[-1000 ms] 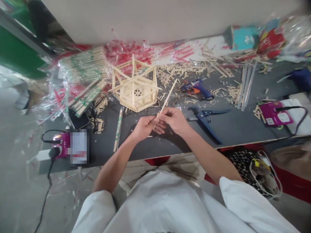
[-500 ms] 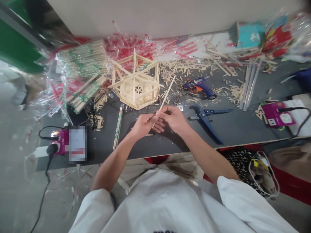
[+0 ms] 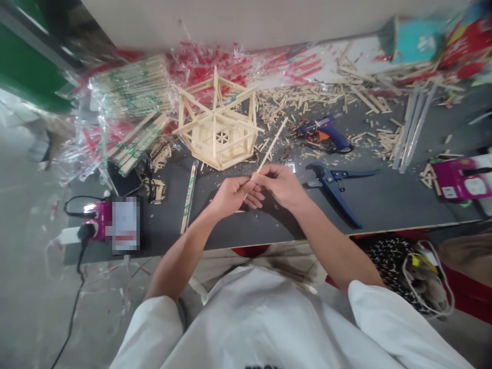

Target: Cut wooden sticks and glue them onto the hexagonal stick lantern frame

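Both my hands meet over the dark table (image 3: 246,225) and pinch one thin wooden stick (image 3: 273,144) that slants up to the right. My left hand (image 3: 229,196) is closed on its lower end. My right hand (image 3: 282,185) pinches it a little higher. Just beyond the hands stands a hexagonal frame of wooden sticks (image 3: 218,125). The stick's free tip points between that frame and a blue glue gun (image 3: 325,132).
Blue cutting pliers (image 3: 335,184) lie right of my right hand. A wrapped chopstick (image 3: 189,197) lies left of my left hand. Packs of sticks in plastic (image 3: 132,110) pile at the back left, offcuts (image 3: 303,100) litter the back. Purple power boxes (image 3: 100,225) (image 3: 459,179) sit at both ends.
My hands keep the same pinch on the stick; only the view has drifted slightly, shifting everything a little right and up.
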The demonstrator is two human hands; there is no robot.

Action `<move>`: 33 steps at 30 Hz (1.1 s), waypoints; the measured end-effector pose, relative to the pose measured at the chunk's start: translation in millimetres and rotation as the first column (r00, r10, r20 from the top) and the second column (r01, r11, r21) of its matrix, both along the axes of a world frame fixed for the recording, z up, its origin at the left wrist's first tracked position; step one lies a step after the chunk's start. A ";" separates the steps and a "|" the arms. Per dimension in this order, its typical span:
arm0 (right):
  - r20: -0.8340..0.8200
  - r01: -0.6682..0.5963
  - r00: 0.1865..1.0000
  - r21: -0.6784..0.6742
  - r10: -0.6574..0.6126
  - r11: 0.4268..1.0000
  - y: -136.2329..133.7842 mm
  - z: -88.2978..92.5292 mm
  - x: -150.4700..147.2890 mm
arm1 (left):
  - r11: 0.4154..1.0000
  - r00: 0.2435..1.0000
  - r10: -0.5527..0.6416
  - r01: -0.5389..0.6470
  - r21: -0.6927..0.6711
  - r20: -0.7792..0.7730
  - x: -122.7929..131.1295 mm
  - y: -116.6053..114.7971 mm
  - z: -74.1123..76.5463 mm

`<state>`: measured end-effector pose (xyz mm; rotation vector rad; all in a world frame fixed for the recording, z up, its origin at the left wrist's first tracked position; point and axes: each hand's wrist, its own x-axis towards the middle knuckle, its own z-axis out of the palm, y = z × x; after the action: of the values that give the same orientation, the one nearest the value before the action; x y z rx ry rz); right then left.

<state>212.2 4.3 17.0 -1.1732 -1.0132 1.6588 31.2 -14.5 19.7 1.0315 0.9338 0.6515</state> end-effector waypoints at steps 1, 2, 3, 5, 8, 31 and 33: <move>0.020 -0.013 1.000 0.004 0.013 1.000 -0.8 1.8 2.1 | 1.000 1.000 -0.005 0.005 -0.004 -0.003 0.2 -0.1 0.3; 0.056 -0.034 0.998 0.010 0.033 0.999 -2.3 4.5 5.7 | 1.000 1.000 -0.010 0.010 -0.004 -0.005 0.3 -0.1 0.6; 0.112 -0.061 0.992 0.021 0.058 0.998 -4.9 8.1 11.3 | 1.000 1.000 -0.016 0.016 -0.002 -0.005 0.2 -0.1 0.8; 0.291 -0.121 0.952 0.068 0.096 0.990 -13.0 17.2 30.3 | 1.000 1.000 -0.026 0.026 0.002 -0.003 -0.4 0.1 0.8; 0.640 -0.153 0.767 0.242 -0.039 0.958 -30.0 28.4 78.4 | 0.999 0.999 -0.033 0.032 0.008 0.005 -2.3 0.3 -0.1; 0.998 -0.420 -0.019 -0.066 0.064 0.905 -66.0 38.3 196.6 | 0.998 0.998 -0.062 0.062 -0.015 -0.020 -2.0 -1.2 10.8; 0.987 -0.401 0.066 -0.106 0.144 0.910 -65.2 42.1 185.4 | 0.999 0.999 -0.050 0.050 -0.022 -0.010 -1.7 -1.1 10.2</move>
<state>397.6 -60.9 59.2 -2.1169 -2.3297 0.6805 29.5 -15.6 29.9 1.0370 0.9195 0.5934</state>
